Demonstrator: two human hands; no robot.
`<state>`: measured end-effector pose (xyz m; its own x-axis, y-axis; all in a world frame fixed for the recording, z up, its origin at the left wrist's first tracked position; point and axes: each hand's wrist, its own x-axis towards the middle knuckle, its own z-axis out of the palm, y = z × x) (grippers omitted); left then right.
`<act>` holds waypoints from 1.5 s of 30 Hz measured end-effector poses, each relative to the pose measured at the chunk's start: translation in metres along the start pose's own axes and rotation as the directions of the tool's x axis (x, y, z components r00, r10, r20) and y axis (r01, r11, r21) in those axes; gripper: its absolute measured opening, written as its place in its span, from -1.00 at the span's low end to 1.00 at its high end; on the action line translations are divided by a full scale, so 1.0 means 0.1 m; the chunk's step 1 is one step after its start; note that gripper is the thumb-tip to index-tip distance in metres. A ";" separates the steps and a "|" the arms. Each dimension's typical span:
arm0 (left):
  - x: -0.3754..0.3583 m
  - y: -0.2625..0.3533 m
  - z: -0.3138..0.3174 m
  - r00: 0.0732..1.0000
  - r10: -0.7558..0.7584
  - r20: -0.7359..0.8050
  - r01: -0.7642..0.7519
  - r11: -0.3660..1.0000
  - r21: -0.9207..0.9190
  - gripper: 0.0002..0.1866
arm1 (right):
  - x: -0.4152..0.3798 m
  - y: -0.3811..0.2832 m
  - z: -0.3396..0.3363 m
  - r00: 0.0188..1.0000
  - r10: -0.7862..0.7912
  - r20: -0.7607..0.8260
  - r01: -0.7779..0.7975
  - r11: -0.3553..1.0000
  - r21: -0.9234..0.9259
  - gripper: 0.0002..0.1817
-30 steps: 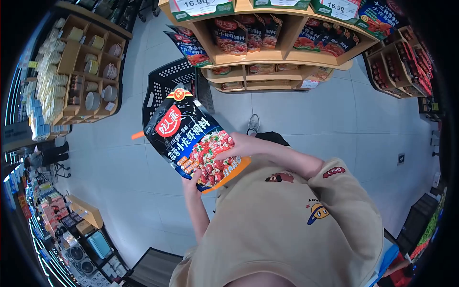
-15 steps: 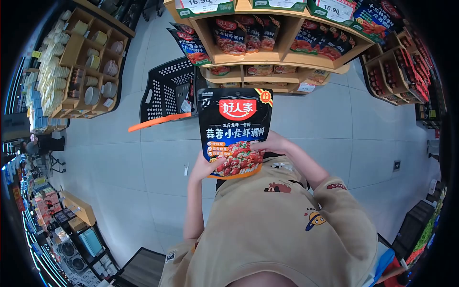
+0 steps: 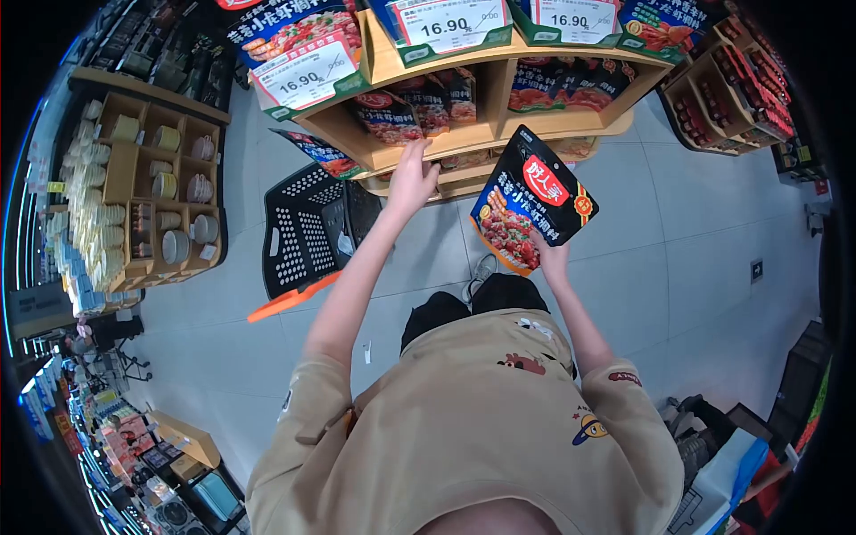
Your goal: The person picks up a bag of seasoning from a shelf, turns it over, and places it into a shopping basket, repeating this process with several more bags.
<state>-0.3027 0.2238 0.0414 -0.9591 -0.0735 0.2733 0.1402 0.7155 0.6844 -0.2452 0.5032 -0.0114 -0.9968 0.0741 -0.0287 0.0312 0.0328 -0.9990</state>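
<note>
Right hand grips a seasoning pouch while the left reaches to the shelf

The black seasoning pouch [image 3: 538,198] tilts in front of the shelf unit [image 3: 496,114], its printed front facing the camera and its orange bottom edge towards the lower left. The right hand [image 3: 551,257] is closed on its side near the bottom corner, thumb across the front, the other fingers mostly hidden behind. The pouch lies just beyond this hand and to the right of the left hand [image 3: 414,185], well apart from it.

The left hand is partly open, some fingers stretched to the shelf edge below the shelved pouches [image 3: 387,118], others bent; whether its fingertips touch a pouch or only the wood, I cannot tell. The left arm reaches forward, nearly straight; the right is bent more.

Price cards [image 3: 446,27] line the top of the unit. Left of the left forearm, a black basket [image 3: 301,234] with an orange handle [image 3: 292,299] rests on the floor [image 3: 597,294].
</note>
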 end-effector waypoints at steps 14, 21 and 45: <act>1.81 -0.46 0.26 0.964 0.134 0.230 -0.237 0.826 0.511 -0.49 | 0.53 0.34 0.14 0.984 -0.029 -0.178 0.003 0.989 -0.147 -0.74; 1.67 -0.56 0.21 0.977 0.170 0.128 -0.201 0.938 0.284 -0.60 | 0.73 0.24 0.44 0.995 0.002 -0.101 -0.038 0.935 -0.352 -0.74; 1.31 -0.53 0.01 0.934 0.266 0.240 -0.355 0.778 0.519 -0.83 | 2.49 1.16 1.92 0.943 -0.330 -0.045 0.281 0.862 -0.422 -0.80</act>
<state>-0.4364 0.1773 0.0406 -0.9172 0.2880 0.2751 0.3216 0.9431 0.0849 -0.5038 0.3344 -0.1412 -0.9468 0.1042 0.3044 -0.2228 0.4700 -0.8541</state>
